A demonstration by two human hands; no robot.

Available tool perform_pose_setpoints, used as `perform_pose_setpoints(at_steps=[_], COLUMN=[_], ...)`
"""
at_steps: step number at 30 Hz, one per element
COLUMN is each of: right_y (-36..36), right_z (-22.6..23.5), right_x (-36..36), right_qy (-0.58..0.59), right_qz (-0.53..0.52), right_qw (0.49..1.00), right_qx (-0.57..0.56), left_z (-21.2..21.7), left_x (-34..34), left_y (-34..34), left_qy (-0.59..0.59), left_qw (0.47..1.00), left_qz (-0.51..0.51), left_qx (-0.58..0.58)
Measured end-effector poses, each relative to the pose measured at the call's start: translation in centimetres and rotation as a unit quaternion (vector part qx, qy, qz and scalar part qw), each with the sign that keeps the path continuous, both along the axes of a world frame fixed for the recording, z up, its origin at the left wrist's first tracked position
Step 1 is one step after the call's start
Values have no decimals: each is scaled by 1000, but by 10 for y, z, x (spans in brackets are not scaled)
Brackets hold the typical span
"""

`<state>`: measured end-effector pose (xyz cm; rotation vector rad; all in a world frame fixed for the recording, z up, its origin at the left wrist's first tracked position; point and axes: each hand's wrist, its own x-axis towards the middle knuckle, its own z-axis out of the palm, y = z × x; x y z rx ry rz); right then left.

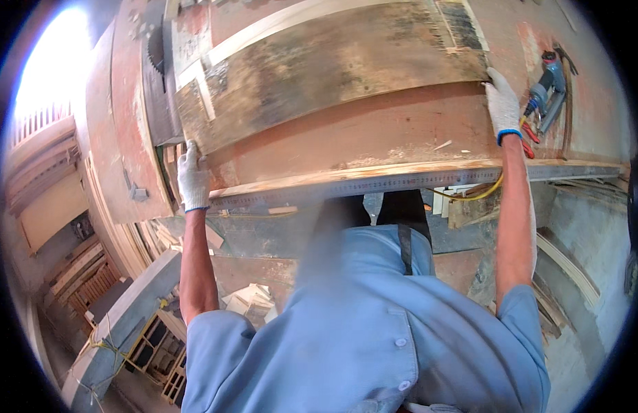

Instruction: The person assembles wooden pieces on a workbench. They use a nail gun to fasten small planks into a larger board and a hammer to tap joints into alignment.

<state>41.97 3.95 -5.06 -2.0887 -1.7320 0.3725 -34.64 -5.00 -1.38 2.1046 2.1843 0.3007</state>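
Head view: a person in a blue shirt leans over a table saw, arms stretched to either end of a plank.
Worktop (374, 138): reddish, worn and dusty, with wood chips scattered on it; a metal ruler strip (401, 182) runs along its near edge.
Plank (332, 69): long, flat and weathered, grey-brown with dark stains and pale raw edges; it lies across the worktop, its left end beside the saw blade.
Progress: as far as I can judge, the plank is only being set in place; no fresh cut shows in it.
Saw blade (155, 48): dark, toothed disc standing at the plank's left end.
Nail gun (547, 89): blue-grey, lying right of the plank, with a yellow hose.
Left hand (193, 180): white knit glove, fingers curled on the plank's near left corner.
Right hand (502, 104): gloved, pressed fairly flat against the plank's right end.
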Motion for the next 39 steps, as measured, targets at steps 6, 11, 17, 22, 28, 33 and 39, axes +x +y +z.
perform_pose_setpoints(at_steps=[6, 11, 17, 22, 28, 33, 39], right_y=[-4, -8, -9, -17, -38, -25, 19], right_z=[0, -6, 3, 54, 87, 69, 58], right_x=[1, -7, -17, 8, 88, 123, 132], right_qy=[21, -12, -74, 1, -9, -41, -29], right_qz=[-10, -21, -32, -85, -262, -292, -338], right_qw=[1000, 1000, 997, 996, 965, 955, 936], right_qx=[-1, 18, 14, 33, -25, -41, -88], left_z=[5, -8, 3, 51, 49, 43, 31], left_x=[12, 10, 21, 98, 315, 446, 472], left_y=[0, -5, 0, 25, 83, 128, 149], left_qy=[23, 33, 121, 164, 3, -6, -7], left_qw=[999, 999, 990, 981, 966, 919, 903], left_qz=[25, 43, 27, 29, -258, -395, -429], left_qx=[-7, 6, -67, -95, -12, -19, -22])
